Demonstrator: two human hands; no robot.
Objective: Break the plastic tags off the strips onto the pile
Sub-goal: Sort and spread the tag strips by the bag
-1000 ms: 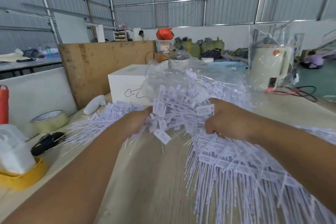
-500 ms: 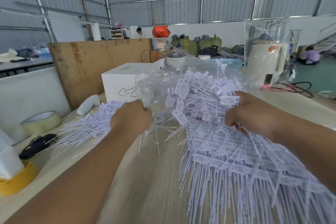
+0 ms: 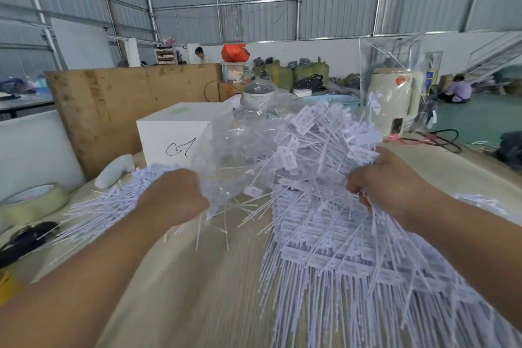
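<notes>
Tags point(image 3: 316, 150) between gripping hands point(image 3: 282, 192)

Single head-worn wide-angle view — looks forward and down over table point(image 3: 197, 277), close on both forearms. Left hand point(image 3: 173, 198) and right hand point(image 3: 387, 181) mid-frame, near lens. Warehouse wall and roof far behind — edges bowed by lens.

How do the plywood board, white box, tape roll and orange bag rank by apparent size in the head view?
1. plywood board
2. white box
3. tape roll
4. orange bag
The bag sits much farther back, so its last place is uncertain.
</notes>
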